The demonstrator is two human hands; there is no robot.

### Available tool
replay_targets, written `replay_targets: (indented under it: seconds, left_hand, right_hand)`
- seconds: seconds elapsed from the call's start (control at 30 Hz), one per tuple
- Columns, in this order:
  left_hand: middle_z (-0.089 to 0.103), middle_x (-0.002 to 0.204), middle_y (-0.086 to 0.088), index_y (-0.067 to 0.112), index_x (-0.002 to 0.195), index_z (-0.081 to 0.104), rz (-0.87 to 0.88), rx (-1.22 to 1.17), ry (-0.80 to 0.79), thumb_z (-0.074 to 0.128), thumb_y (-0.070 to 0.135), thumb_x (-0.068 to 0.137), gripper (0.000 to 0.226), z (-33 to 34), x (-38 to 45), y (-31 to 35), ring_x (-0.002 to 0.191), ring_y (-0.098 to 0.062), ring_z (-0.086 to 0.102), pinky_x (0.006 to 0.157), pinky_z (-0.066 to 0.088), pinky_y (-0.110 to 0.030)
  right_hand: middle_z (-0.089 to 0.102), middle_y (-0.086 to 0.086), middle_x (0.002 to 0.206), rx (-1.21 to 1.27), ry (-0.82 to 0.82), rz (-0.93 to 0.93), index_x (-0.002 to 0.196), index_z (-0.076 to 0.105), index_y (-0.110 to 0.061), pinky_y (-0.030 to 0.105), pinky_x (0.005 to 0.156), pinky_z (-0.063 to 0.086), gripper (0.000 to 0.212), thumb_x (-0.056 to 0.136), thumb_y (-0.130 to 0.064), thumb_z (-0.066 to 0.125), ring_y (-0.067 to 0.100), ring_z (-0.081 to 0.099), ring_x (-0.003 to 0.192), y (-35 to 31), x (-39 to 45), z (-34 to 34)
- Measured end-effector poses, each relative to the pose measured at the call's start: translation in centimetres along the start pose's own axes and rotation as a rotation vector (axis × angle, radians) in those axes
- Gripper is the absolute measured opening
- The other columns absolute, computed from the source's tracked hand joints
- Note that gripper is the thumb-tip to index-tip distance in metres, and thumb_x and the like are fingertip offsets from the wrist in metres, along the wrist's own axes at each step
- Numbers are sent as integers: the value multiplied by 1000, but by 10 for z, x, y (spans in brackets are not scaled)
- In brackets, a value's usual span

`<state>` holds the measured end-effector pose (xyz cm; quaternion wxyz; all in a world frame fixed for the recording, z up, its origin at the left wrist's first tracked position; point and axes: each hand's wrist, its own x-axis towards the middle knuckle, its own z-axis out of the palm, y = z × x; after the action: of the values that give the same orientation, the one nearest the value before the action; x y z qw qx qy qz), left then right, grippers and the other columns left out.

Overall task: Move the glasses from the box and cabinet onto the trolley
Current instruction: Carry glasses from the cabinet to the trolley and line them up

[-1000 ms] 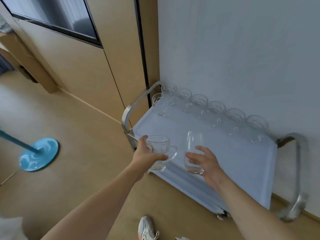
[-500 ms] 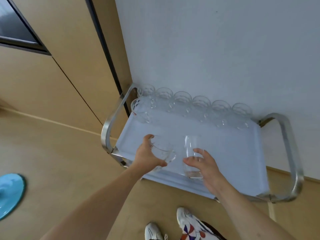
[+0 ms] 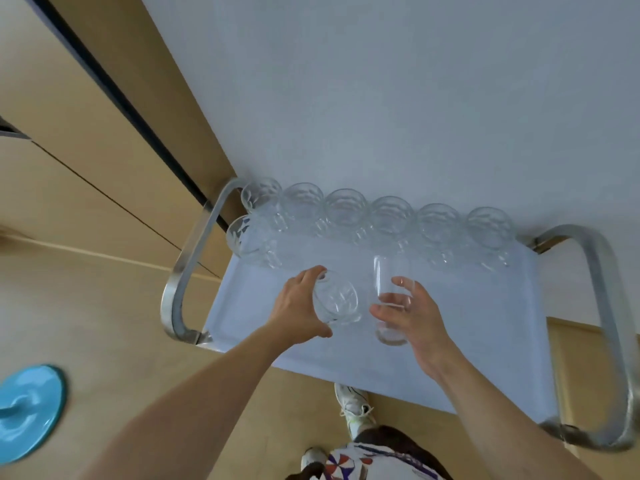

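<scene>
The left hand (image 3: 299, 306) grips a glass mug (image 3: 336, 303) and the right hand (image 3: 412, 317) grips a tall glass (image 3: 391, 299), both held side by side over the middle of the trolley (image 3: 485, 341). Six mugs (image 3: 391, 216) line the trolley's far edge against the wall (image 3: 381, 98), with one more mug (image 3: 247, 242) at its far left corner, beside the metal handle (image 3: 187, 268).

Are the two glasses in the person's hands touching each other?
Cannot tell. In the head view the cup in the left hand and the tall glass in the right hand sit close, but clear glass blurs any gap.
</scene>
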<state>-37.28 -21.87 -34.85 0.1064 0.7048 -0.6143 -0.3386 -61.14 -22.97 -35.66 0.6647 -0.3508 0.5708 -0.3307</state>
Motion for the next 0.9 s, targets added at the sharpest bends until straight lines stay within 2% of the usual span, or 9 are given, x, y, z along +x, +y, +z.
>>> replay_targets:
  seconds: [0.07, 0.17, 0.3, 0.4, 0.5, 0.63, 0.77, 0.9]
  left_hand:
    - [43, 147, 12, 33, 149, 32, 14, 40, -4, 95, 28, 48, 119, 1, 11, 3, 132, -19, 46, 103, 41, -29]
    - [42, 146, 15, 34, 147, 32, 17, 38, 22, 94, 25, 49, 117, 1, 25, 4, 127, -16, 51, 94, 38, -23]
    - [36, 151, 14, 36, 152, 26, 72, 80, 1, 90, 19, 55, 118, -2, 41, 0, 133, -18, 45, 99, 34, -21]
    - [35, 152, 11, 41, 153, 24, 138, 120, -28, 87, 16, 58, 118, -8, 51, -4, 134, -17, 41, 100, 33, -21]
    - [37, 152, 7, 33, 156, 26, 215, 230, -53, 85, 16, 60, 114, -15, 59, -6, 137, -19, 34, 105, 34, -22]
    - [40, 150, 4, 24, 155, 28, 269, 423, -40, 84, 17, 60, 110, -27, 70, -3, 136, -21, 32, 111, 40, -32]
    - [31, 153, -2, 16, 153, 29, 261, 564, -20, 84, 20, 62, 107, -39, 78, -3, 138, -25, 32, 117, 33, -34]
    - [36, 150, -6, 12, 152, 32, 244, 679, 11, 83, 20, 62, 104, -52, 85, -7, 137, -28, 35, 121, 22, -35]
  right_hand:
    - [71, 6, 113, 6, -4, 4, 121, 61, -36, 41, 82, 62, 95, 36, -46, 102, 23, 74, 95, -2, 11, -1]
    - [71, 6, 112, 24, -18, 7, 121, 61, -37, 34, 79, 60, 97, 34, -49, 102, 18, 74, 93, -8, 26, -3]
    - [70, 7, 114, 28, -48, 13, 121, 61, -37, 36, 79, 60, 88, 42, -41, 100, 18, 73, 96, -14, 44, -2]
    - [71, 7, 113, 35, -53, 7, 121, 61, -37, 29, 76, 57, 87, 43, -39, 99, 18, 73, 96, -19, 52, 1]
    - [71, 6, 113, 43, -60, 2, 121, 61, -37, 27, 74, 56, 87, 43, -39, 98, 18, 73, 96, -24, 58, 7]
    - [72, 3, 110, 34, -84, 0, 117, 62, -41, 24, 71, 56, 83, 42, -40, 99, 17, 73, 94, -29, 65, 14]
    - [73, 1, 108, 37, -79, -3, 117, 62, -41, 20, 66, 55, 85, 41, -42, 98, 15, 74, 91, -33, 70, 18]
    - [73, 2, 108, 34, -85, -16, 115, 62, -42, 17, 65, 54, 82, 41, -42, 98, 15, 74, 91, -35, 72, 24]
